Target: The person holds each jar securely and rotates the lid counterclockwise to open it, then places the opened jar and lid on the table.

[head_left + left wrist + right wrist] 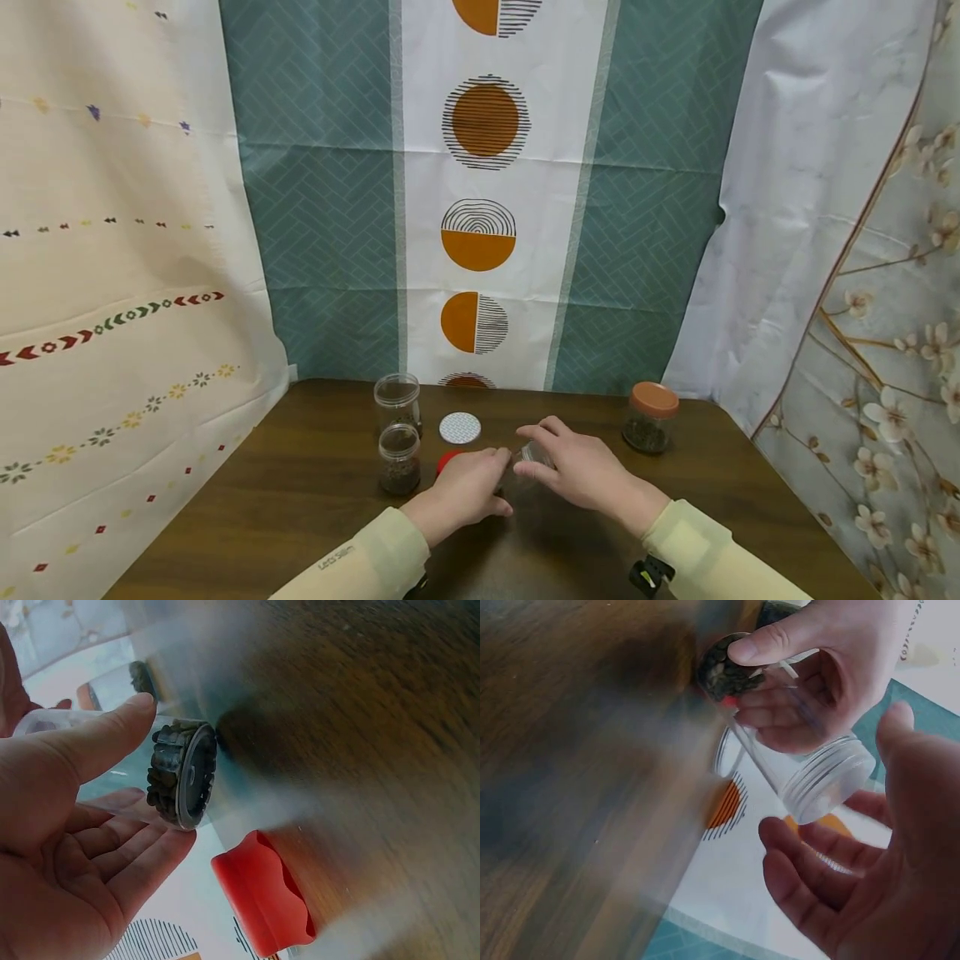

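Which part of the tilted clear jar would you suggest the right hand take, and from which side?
Probably the threaded neck of the clear jar, from the person's right: the left hand holds the lower part, leaving that round end exposed, its mouth tilted toward the right hand.

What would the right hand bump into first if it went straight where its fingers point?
Probably the clear plastic-looking cylindrical jar in the left hand, around its ridged mouth, though depth is unclear.

Patterned curtain (480, 183) behind apparently wooden table (315, 458)
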The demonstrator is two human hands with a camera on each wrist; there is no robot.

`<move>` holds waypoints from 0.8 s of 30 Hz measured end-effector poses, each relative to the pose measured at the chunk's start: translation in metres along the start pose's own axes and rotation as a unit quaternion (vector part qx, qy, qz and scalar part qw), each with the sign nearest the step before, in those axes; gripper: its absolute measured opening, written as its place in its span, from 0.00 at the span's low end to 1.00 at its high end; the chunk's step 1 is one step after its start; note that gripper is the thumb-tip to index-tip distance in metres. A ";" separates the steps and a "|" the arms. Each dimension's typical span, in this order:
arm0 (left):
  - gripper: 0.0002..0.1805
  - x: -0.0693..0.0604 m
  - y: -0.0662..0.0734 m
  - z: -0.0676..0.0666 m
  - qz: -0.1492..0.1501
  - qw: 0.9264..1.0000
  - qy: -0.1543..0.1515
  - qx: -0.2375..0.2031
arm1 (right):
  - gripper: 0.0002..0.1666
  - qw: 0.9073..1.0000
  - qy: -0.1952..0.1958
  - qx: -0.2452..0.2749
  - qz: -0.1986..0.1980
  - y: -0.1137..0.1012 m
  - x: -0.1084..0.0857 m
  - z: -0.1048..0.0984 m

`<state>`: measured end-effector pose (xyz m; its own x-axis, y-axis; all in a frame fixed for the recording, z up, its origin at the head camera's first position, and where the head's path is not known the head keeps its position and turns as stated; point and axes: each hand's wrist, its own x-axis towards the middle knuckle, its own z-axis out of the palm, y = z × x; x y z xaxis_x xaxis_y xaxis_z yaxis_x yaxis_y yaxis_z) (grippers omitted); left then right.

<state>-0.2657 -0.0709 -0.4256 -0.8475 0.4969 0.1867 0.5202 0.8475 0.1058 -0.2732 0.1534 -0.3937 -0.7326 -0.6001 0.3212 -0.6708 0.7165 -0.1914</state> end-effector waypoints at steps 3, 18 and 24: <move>0.37 0.000 0.000 0.000 0.000 1.000 0.002 0.003 | 0.32 0.999 0.026 -0.024 0.033 -0.004 0.002 0.000; 0.34 0.000 -0.002 0.001 0.001 1.000 0.004 -0.005 | 0.22 0.999 0.039 -0.001 0.038 -0.005 0.003 0.003; 0.33 0.000 -0.003 0.002 0.003 1.000 0.006 -0.004 | 0.21 0.999 0.034 0.007 0.005 -0.004 0.002 0.001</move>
<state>-0.2669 -0.0731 -0.4281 -0.8436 0.4988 0.1989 0.5254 0.8433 0.1133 -0.2721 0.1491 -0.3933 -0.7301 -0.5668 0.3815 -0.6653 0.7171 -0.2077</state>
